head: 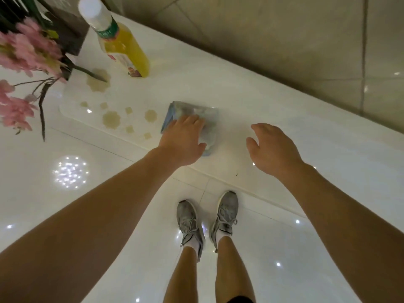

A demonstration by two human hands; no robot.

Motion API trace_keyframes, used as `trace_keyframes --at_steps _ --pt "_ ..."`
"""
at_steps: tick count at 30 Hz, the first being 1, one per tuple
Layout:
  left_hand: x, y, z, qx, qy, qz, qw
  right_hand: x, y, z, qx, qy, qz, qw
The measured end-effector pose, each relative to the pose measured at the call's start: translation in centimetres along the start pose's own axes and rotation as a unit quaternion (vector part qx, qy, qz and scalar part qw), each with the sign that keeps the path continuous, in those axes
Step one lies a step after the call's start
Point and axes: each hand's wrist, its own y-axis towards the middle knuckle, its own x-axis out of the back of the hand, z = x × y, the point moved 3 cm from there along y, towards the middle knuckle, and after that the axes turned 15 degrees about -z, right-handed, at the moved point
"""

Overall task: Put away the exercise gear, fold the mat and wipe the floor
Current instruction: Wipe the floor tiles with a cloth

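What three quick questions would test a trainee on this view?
1. True or false: the right hand holds the bottle.
2. The liquid in the bottle is: A) blue, B) yellow, C) red.
3. Fill in: the left hand lies on the ____.

Key
1. False: the right hand hovers open and touches nothing.
2. B
3. cloth
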Motion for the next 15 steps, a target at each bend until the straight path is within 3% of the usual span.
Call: trace_keyframes --at_steps 15 --pt "-3.4 1.1 0.5 0.009 0.010 -0.137 0.990 -3.9 0.4 -1.3 0.000 0.005 -0.008 1.000"
